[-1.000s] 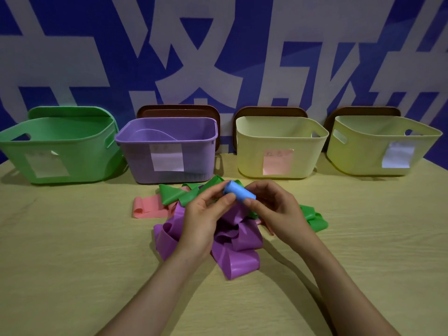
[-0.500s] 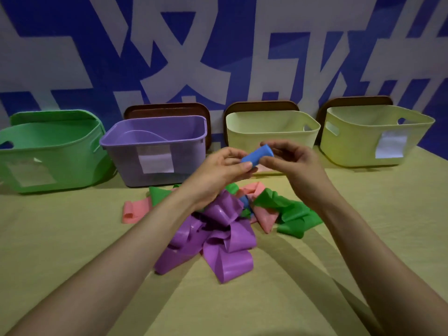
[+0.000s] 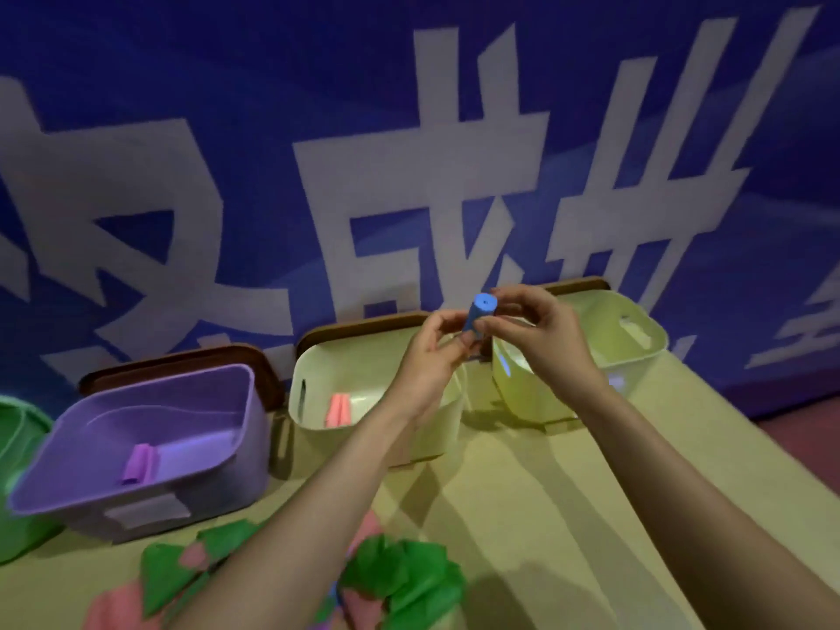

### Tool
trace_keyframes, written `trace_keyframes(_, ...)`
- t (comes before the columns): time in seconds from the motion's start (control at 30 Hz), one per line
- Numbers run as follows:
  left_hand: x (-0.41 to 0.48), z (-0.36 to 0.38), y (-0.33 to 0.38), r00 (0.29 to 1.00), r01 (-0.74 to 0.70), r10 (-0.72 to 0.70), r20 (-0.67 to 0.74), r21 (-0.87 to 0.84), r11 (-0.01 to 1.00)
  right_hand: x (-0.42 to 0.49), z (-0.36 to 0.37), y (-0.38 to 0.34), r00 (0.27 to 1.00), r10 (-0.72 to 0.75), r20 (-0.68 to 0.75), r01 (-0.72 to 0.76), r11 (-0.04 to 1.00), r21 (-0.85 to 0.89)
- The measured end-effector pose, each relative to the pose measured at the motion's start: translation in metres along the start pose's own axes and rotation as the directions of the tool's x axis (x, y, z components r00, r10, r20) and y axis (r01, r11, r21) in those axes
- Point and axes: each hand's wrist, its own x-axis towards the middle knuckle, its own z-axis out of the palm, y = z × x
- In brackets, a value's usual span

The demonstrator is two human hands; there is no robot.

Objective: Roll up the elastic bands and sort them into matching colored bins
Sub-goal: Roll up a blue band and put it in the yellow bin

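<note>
The rolled blue band [image 3: 478, 315] is held up in the air, tilted, 1 round end toward the camera; the left hand [image 3: 432, 356] pinches its lower end in curled fingers [image 3: 447, 321], and the right hand [image 3: 541, 338] pinches its side just below the top with thumb and fingers [image 3: 504, 321]. In this view it sits over the gap between the pale yellow bin [image 3: 313, 356], which holds 1 pink roll [image 3: 338, 409], and the yellow-green bin [image 3: 636, 338], partly hidden by the right hand; further left, the purple bin [image 3: 245, 484] holds 1 purple roll [image 3: 138, 463]; the green bin [image 3: 18, 529] is cut off at the edge. All 4 stand on a light wooden worktop [image 3: 522, 516]; brown lids [image 3: 182, 361] lean behind; loose green bands [image 3: 409, 579] and pink bands [image 3: 118, 607] lie blurred at the bottom, partly under the forearms. Behind is a blue wall [image 3: 136, 61] with large white characters.
</note>
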Motion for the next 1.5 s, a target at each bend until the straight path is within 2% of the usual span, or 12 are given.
trace_keyframes(0.17, 0.032, 0.07, 0.007, 0.993, 0.094, -0.095, -0.067, -0.012, 0.995, 0.043, -0.068, -0.011, 0.986, 0.09, 0.14, -0.076, 0.992, -0.103)
trace_keyframes(0.33, 0.07, 0.099, -0.006, 0.968, 0.236, -0.232, -0.096, 0.024, 0.972, 0.08, -0.103, 0.013, 0.976, 0.17, 0.139, -0.143, 0.973, -0.183)
trace_keyframes(0.43, 0.094, 0.103, -0.018, 0.925, 0.367, -0.341, -0.166, 0.169, 0.915, 0.101, -0.115, 0.047, 0.947, 0.313, 0.068, -0.292, 0.931, -0.218)
trace_keyframes(0.53, 0.123, 0.1, -0.035, 0.877, 0.461, -0.388, -0.285, 0.264, 0.847, 0.122, -0.124, 0.094, 0.844, 0.535, 0.042, -0.508, 0.821, -0.259)
trace_keyframes(0.6, 0.137, 0.098, -0.049, 0.807, 0.585, -0.487, -0.334, 0.339, 0.737, 0.132, -0.121, 0.123, 0.764, 0.643, 0.055, -0.597, 0.737, -0.316)
trace_keyframes(0.67, 0.148, 0.098, -0.062, 0.714, 0.698, -0.584, -0.387, 0.324, 0.639, 0.141, -0.112, 0.148, 0.703, 0.708, 0.067, -0.624, 0.659, -0.421)
trace_keyframes(0.77, 0.166, 0.099, -0.078, 0.588, 0.799, -0.691, -0.42, 0.168, 0.578, 0.148, -0.094, 0.176, 0.628, 0.776, 0.054, -0.602, 0.529, -0.598)
trace_keyframes(0.87, 0.18, 0.102, -0.086, 0.491, 0.824, -0.766, -0.416, -0.064, 0.563, 0.149, -0.081, 0.19, 0.613, 0.79, -0.008, -0.597, 0.456, -0.661)
trace_keyframes(1.07, 0.183, 0.103, -0.099, 0.498, 0.792, -0.771, -0.398, -0.154, 0.591, 0.148, -0.071, 0.2, 0.606, 0.795, -0.043, -0.571, 0.396, -0.719)
trace_keyframes(1.2, 0.181, 0.102, -0.097, 0.512, 0.776, -0.754, -0.412, -0.154, 0.611, 0.151, -0.064, 0.199, 0.659, 0.752, -0.027, -0.494, 0.406, -0.769)
trace_keyframes(1.33, 0.18, 0.099, -0.093, 0.485, 0.788, -0.768, -0.418, -0.171, 0.591, 0.149, -0.06, 0.201, 0.664, 0.747, -0.023, -0.465, 0.389, -0.795)
trace_keyframes(1.5, 0.178, 0.103, -0.083, 0.479, 0.802, -0.778, -0.405, -0.158, 0.576, 0.155, -0.071, 0.194, 0.61, 0.791, 0.05, -0.572, 0.483, -0.662)
